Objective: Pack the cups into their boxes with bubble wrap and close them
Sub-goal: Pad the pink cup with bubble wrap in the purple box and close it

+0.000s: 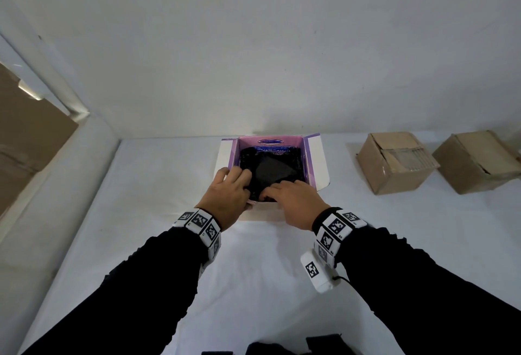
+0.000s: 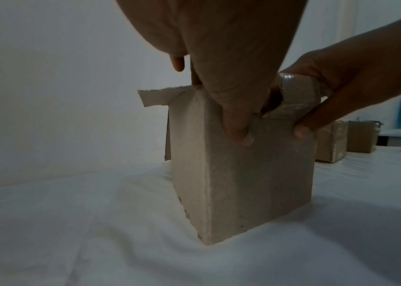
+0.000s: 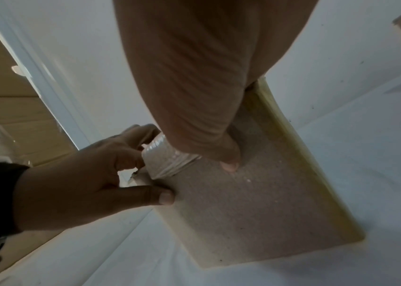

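An open box (image 1: pixel 315 163) with purple inner walls stands on the white cloth in the head view. A bundle of black bubble wrap (image 1: pixel 276 171) fills it; no cup shows. My left hand (image 1: pixel 228 194) is at the near left corner, fingers over the rim on the wrap. My right hand (image 1: pixel 293 197) reaches over the near edge. In the left wrist view the box (image 2: pixel 243 183) is grey outside, and both thumbs press its near wall. The fingers of both hands curl over a short taped flap (image 3: pixel 167 160) on the near rim.
Two closed brown boxes (image 1: pixel 394 161) (image 1: pixel 476 161) sit to the right by the wall. The box stands close to the white back wall. Flat cardboard (image 1: pixel 28 140) leans beyond the table's left edge. Dark items (image 1: pixel 282 346) lie at the near edge.
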`<state>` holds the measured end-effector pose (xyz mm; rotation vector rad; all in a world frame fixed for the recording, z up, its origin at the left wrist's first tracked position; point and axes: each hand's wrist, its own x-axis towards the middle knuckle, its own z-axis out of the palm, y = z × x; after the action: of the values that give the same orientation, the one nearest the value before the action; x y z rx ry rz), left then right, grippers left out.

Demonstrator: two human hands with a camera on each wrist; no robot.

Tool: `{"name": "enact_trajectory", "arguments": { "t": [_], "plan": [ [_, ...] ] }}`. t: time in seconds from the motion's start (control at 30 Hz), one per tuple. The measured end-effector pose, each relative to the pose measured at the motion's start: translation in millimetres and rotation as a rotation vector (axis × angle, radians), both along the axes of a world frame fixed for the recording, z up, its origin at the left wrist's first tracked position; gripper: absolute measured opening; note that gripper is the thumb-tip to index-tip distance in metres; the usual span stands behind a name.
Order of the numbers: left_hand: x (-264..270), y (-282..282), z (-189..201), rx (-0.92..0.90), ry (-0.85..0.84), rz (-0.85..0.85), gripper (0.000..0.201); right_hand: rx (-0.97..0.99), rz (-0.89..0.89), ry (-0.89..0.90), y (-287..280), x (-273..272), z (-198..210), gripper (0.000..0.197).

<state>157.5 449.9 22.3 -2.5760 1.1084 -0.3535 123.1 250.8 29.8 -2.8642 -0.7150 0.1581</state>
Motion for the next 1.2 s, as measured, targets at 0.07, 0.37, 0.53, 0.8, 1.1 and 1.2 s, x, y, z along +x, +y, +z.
{"name": "enact_trajectory", "arguments": {
  "t": [0.07,0.37,0.53,0.8,1.1,1.2],
  "plan": [
    [1,1,0,0.013,-0.01,-0.047,0.026,-0.007,0.004,0.015,0,2,0,0.05],
    [-7,-16,14,0.139,0.07,0.004,0.023,-0.038,-0.027,0.077,1,7,3,0.046],
    [-7,-24,14,0.269,0.251,0.171,0.033,-0.126,-0.029,0.115,1,10,2,0.04],
    [-8,-20,6,0.182,0.306,0.236,0.022,-0.148,-0.027,0.003,2,1,0,0.036],
    [-3,-13,8,-0.05,0.41,0.199,0.029,-0.178,-0.007,-0.08,-20,2,-7,0.019],
    [0,0,11,-0.493,0.426,0.09,0.043,0.085,-0.051,-0.101,-28,3,-1,0.036]
  ]
}}
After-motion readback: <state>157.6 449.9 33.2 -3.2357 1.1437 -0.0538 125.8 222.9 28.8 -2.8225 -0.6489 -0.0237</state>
